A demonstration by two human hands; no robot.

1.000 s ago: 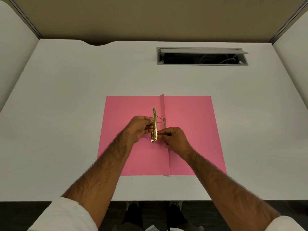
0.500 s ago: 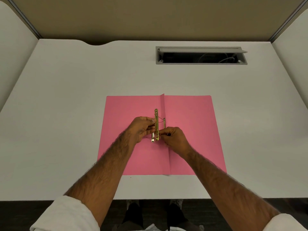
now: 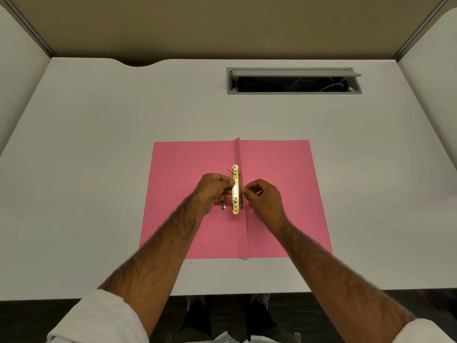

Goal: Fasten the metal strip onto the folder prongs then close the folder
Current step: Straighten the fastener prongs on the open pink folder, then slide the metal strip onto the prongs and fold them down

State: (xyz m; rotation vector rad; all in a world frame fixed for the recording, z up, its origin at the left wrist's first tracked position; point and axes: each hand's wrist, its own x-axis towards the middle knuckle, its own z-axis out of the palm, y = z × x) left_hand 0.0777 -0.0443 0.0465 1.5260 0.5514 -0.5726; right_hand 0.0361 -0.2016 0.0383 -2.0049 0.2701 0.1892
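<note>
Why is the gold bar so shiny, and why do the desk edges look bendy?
In the head view, the metal strip catches overhead light and glares pale yellow, hiding its details; the left hand holds it. The wide lens bows the desk sides outward. The pink folder is evenly lit, with soft shadows only.

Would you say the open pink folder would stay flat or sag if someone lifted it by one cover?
The pink folder looks like thin card, so it would probably sag. It would likely hinge at its raised centre crease. It seems light and may slide on the smooth white desk.
</note>
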